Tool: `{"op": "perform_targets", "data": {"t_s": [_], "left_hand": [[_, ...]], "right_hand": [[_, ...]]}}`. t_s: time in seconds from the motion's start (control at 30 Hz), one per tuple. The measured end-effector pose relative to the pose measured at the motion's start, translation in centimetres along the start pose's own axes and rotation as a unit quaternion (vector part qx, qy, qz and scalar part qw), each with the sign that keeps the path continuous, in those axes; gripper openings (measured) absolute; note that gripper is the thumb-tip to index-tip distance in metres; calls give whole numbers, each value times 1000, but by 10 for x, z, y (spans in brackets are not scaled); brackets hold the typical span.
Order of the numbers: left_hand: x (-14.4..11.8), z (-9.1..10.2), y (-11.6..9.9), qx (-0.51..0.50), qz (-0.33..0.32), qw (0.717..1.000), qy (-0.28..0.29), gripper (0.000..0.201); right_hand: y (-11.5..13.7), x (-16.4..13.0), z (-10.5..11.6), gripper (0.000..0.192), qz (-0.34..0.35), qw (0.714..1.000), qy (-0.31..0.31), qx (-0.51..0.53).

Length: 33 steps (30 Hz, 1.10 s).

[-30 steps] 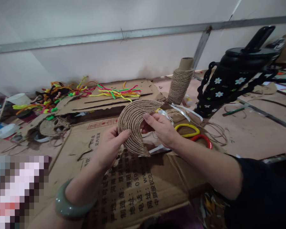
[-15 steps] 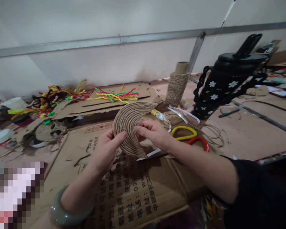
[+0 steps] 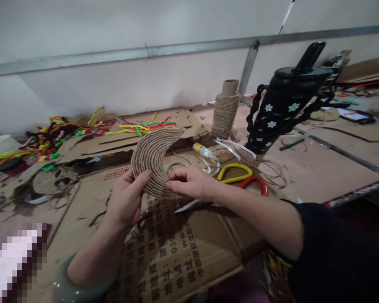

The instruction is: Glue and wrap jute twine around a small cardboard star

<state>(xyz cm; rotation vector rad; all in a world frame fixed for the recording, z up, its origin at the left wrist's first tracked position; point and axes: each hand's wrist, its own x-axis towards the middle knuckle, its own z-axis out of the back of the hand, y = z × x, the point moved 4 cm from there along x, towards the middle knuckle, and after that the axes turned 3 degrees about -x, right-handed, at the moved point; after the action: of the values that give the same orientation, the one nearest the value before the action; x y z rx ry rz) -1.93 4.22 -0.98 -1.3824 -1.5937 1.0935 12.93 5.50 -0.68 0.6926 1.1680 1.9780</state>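
Note:
A crescent of coiled jute twine (image 3: 148, 162) is held above the cardboard, its ridged rows curving side by side. My left hand (image 3: 129, 195) pinches its outer left part, thumb on top and fingers beneath. At the inner lower edge, my right hand (image 3: 189, 182) closes thumb and finger on the twine rows. Below and right of that hand lie scissors with a yellow and a red handle (image 3: 235, 173), their blade tip showing under the crescent. A small glue bottle with a yellow label (image 3: 204, 149) lies just beyond my right hand.
A flattened cardboard box (image 3: 208, 248) covers the near table. Behind stand a twine spool (image 3: 225, 113) and a black flowered tumbler (image 3: 271, 113). Colourful pipe cleaners (image 3: 139, 125) lie at the back left, near a twine piece (image 3: 50, 179). White strips (image 3: 230, 149) lie by the spool.
The crescent has turned slightly and tilted, its upper tip now clear of the glue bottle. My right hand has slid lower along its inner edge. The whole view has shifted a little.

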Motion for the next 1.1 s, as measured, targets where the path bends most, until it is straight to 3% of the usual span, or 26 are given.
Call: {"op": "perform_targets", "data": {"t_s": [0.43, 0.77, 1.1], "left_hand": [[4, -2, 3, 30, 32, 999, 19, 18], [10, -1, -3, -6, -8, 1000, 3, 8], [13, -3, 0, 3, -22, 999, 33, 14]], "right_hand": [[2, 2, 5, 20, 7, 999, -49, 21], [1, 2, 8, 35, 11, 998, -43, -45], [1, 0, 2, 16, -2, 998, -43, -35]]}}
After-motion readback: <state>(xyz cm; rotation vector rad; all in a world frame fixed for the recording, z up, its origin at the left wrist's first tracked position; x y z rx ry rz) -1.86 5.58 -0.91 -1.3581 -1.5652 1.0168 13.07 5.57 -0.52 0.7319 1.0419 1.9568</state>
